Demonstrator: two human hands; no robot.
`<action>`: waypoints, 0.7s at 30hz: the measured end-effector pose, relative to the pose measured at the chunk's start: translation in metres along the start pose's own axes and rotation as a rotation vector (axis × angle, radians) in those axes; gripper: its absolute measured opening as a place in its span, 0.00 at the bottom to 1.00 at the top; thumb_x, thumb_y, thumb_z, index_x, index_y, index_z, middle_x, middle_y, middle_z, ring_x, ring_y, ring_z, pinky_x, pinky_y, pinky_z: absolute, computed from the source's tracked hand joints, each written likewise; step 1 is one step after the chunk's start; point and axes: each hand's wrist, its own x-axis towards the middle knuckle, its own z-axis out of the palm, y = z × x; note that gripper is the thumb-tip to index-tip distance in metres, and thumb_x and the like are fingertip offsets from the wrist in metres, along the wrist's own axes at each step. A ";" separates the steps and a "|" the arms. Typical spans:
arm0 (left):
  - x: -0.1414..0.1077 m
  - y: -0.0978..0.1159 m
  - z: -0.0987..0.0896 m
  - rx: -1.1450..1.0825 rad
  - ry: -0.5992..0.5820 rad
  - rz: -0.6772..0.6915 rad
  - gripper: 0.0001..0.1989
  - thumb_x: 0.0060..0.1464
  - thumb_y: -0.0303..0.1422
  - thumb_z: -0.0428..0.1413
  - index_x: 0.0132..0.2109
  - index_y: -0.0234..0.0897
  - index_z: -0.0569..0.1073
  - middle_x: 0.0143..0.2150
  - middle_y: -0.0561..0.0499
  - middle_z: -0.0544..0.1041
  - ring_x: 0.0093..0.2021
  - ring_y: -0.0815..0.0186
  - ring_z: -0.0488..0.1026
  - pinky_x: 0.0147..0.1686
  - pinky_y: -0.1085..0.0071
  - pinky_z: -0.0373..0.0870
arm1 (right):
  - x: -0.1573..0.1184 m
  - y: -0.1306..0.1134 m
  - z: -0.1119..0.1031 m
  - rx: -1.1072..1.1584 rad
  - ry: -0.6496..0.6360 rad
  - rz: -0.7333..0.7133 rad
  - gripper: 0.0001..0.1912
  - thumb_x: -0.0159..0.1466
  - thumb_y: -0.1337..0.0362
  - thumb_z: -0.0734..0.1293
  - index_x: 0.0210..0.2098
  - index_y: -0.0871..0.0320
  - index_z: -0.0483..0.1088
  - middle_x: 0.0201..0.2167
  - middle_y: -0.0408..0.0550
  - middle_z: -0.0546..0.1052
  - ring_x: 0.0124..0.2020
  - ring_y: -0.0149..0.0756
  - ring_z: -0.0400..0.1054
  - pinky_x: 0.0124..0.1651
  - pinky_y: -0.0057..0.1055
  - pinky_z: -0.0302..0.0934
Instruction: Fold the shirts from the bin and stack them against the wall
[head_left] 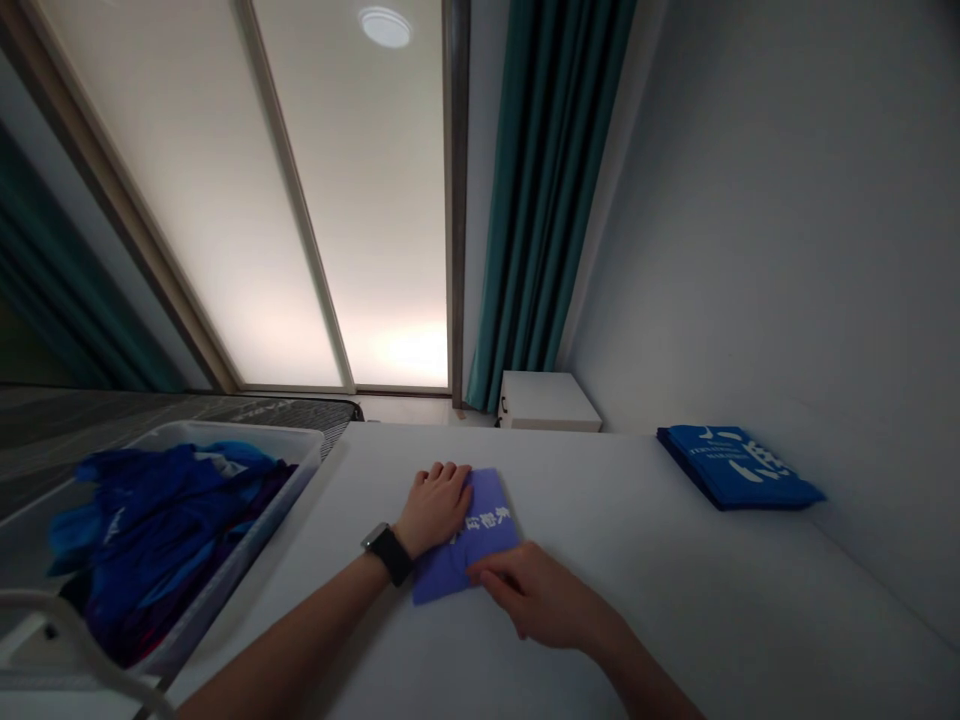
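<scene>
Two hands on one folded blue cloth (491, 535), white print up, lying on the white table (675, 600). Left hand (435, 510), black watch (388, 553) on the wrist, sits palm down on the cloth's upper edge, fingers together. Right hand (529, 595) presses its fingers flat on the lower right part; I see no pinch on either. Left of grip: one plastic bin (255, 540) holding crumpled blue garments (165, 530). Right of grip, well apart: one folded blue garment (731, 465), white print. Beyond grip: one white cabinet (547, 400).
</scene>
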 end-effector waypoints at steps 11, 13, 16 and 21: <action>0.026 -0.023 0.001 0.049 -0.005 0.384 0.16 0.68 0.35 0.40 0.55 0.39 0.67 0.47 0.45 0.73 0.47 0.59 0.68 0.50 0.61 0.60 | 0.008 0.056 -0.012 0.000 0.254 0.283 0.12 0.64 0.66 0.58 0.27 0.58 0.69 0.20 0.39 0.70 0.22 0.28 0.60 0.27 0.25 0.47; 0.030 -0.020 0.000 0.089 -0.015 0.380 0.15 0.67 0.34 0.41 0.55 0.39 0.67 0.47 0.45 0.73 0.48 0.59 0.68 0.50 0.61 0.60 | 0.010 0.052 -0.005 0.051 0.216 0.293 0.12 0.64 0.66 0.58 0.26 0.58 0.68 0.19 0.39 0.69 0.22 0.27 0.60 0.26 0.25 0.47; 0.032 -0.010 0.002 0.071 0.006 0.243 0.16 0.67 0.35 0.40 0.55 0.40 0.68 0.48 0.46 0.74 0.48 0.58 0.68 0.49 0.59 0.61 | 0.011 0.046 0.005 0.116 0.206 0.297 0.14 0.64 0.65 0.58 0.24 0.58 0.67 0.18 0.39 0.67 0.21 0.27 0.59 0.26 0.25 0.46; 0.030 0.003 0.008 0.071 0.061 0.142 0.17 0.67 0.41 0.41 0.49 0.41 0.71 0.45 0.47 0.74 0.47 0.58 0.68 0.48 0.60 0.61 | 0.009 0.041 0.018 0.166 0.202 0.268 0.14 0.63 0.60 0.61 0.23 0.58 0.68 0.18 0.38 0.66 0.21 0.27 0.55 0.25 0.26 0.44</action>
